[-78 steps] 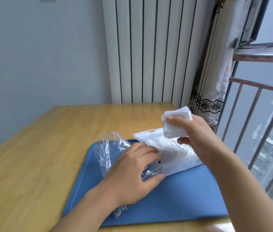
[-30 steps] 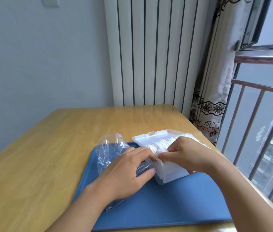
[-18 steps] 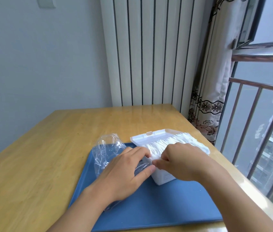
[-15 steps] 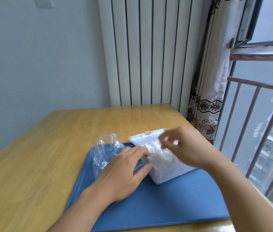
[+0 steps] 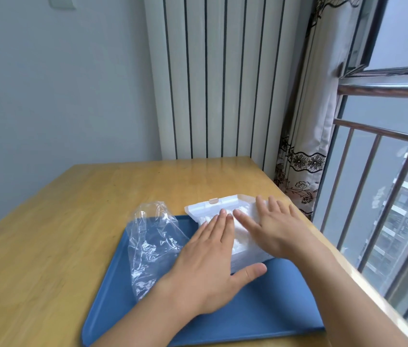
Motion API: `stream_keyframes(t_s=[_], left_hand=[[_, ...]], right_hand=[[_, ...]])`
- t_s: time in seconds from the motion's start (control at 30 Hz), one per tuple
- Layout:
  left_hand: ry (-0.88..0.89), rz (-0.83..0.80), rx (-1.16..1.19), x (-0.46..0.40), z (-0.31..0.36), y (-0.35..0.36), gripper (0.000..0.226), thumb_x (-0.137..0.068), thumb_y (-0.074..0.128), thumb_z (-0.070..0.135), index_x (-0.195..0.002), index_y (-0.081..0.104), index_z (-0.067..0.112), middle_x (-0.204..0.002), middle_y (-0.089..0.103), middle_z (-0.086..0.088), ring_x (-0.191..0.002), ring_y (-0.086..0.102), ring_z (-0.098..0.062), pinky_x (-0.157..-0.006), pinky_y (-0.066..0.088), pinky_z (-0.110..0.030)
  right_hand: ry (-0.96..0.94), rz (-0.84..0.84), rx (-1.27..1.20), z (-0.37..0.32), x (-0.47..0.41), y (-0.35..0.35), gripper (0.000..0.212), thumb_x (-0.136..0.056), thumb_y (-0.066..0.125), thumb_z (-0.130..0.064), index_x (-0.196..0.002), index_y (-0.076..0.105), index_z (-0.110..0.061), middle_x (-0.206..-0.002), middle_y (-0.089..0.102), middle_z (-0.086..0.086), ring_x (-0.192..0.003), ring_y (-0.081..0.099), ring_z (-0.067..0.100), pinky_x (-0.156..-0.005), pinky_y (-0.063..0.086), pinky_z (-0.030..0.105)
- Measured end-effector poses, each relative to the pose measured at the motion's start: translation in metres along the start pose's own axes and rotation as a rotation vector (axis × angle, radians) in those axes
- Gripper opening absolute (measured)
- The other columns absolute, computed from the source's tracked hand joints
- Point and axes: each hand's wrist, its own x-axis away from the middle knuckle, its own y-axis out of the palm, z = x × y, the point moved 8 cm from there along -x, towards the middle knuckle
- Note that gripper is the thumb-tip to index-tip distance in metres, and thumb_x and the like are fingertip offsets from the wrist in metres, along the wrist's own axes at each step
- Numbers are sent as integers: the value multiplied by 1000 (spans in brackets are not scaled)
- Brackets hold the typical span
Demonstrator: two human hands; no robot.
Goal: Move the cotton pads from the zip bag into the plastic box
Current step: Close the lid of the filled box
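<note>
Mostly hidden: both hands cover the plastic box point(image 5: 245, 259), so only its near front wall, left rim and the open lid point(image 5: 213, 206) behind show. Cotton pads point(image 5: 239, 236) are visible just as a narrow white fluffy strip in the gap between the hands; how many there are or how full the box is, can't tell. Box base is behind the left thumb.

Left hand point(image 5: 208, 266): flat, fingers straight and together, laid over the left side of the box, thumb spread out along its front wall. Right hand point(image 5: 277, 232): flat too, fingers straight and slightly spread, pressing on the pads on the right side. Neither hand grips anything.

Zip bag point(image 5: 151, 242): thin clear film, crumpled and shiny, lying left of the box; its near end goes under the left wrist. Mouth stands puffed open at the far end. Contents hard to read through the creases.

Box is white, translucent, rectangular, with a small tab on the lid edge. It sits on the blue tray point(image 5: 260, 319), smooth, rounded corners, near edge partly cut off by the forearms. Tray is on a glossy wooden table point(image 5: 60, 221).
</note>
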Motion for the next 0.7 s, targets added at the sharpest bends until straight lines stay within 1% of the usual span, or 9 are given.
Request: stream_keyframes(t_s=[0.1,0.17,0.3,0.37,0.4,0.47,0.53,0.6,0.7], left_hand=[[-46,-100,-10,-3,-15,0,108,-80,13,86,-159,-9,16,-167,-18,3,-152,-19,-5,-125,-7,-30],[-68,-169,-6,-8,-20,-3,105,-82,11,85,-160,-6,16,-167,-17,4,-152,-18,-6,-126,-6,-32],[-116,-264,65,-18,-21,-8,117,-69,-2,89,-159,-2,15,-167,-17,3,-151,-20,-6,-126,-7,-35],[-144,-175,138,-26,-20,-12,127,-60,-9,91,-160,0,13,-168,-13,0,-152,-18,-8,-126,-6,-36],[-170,-102,171,-29,-21,-14,128,-59,-10,90,-160,0,11,-168,-11,-1,-153,-17,-9,-126,-5,-36],[-230,8,188,-34,-22,-14,125,-61,-12,87,-160,-3,11,-169,-9,-3,-154,-15,-11,-126,-6,-36],[-267,32,144,-35,-22,-8,123,-62,-15,85,-160,-3,11,-169,-9,-4,-154,-15,-12,-126,-8,-36],[-282,21,126,-37,-23,-4,119,-65,-14,84,-160,-3,13,-169,-10,-5,-154,-15,-14,-125,-10,-37],[-293,-38,184,-43,-28,-2,99,-85,2,80,-160,-1,15,-169,-11,-3,-155,-12,-16,-125,-8,-37]], right_hand=[[-61,-50,55,-19,6,9,143,-44,-25,-93,-161,2,-16,-167,0,25,-154,6,42,-124,3,54],[-56,-71,97,-23,8,11,153,-32,-29,-95,-161,-2,-17,-165,-1,28,-150,12,47,-120,14,57],[15,-91,83,-23,8,14,115,-72,0,-94,-161,-6,-20,-167,-4,22,-144,21,45,-108,33,50],[-11,-56,7,-21,3,13,116,-64,-13,-93,-159,12,-33,-161,18,16,-132,34,43,-96,41,48],[-12,0,-62,-18,1,4,116,-64,-15,-91,-154,28,-34,-149,34,12,-125,44,39,-91,44,46],[66,170,-236,-2,1,-19,93,-82,7,-86,-137,49,-24,-126,54,9,-115,55,33,-87,47,43],[70,275,-296,3,1,-31,78,-91,26,-78,-135,49,-17,-128,56,11,-122,51,33,-95,45,43],[44,194,-396,-1,-5,-19,74,-94,35,-72,-135,45,-11,-132,53,14,-122,50,33,-93,42,40],[89,37,-741,-1,-18,9,56,-95,50,-64,-111,47,-11,-103,61,6,-85,57,18,-65,41,29]])
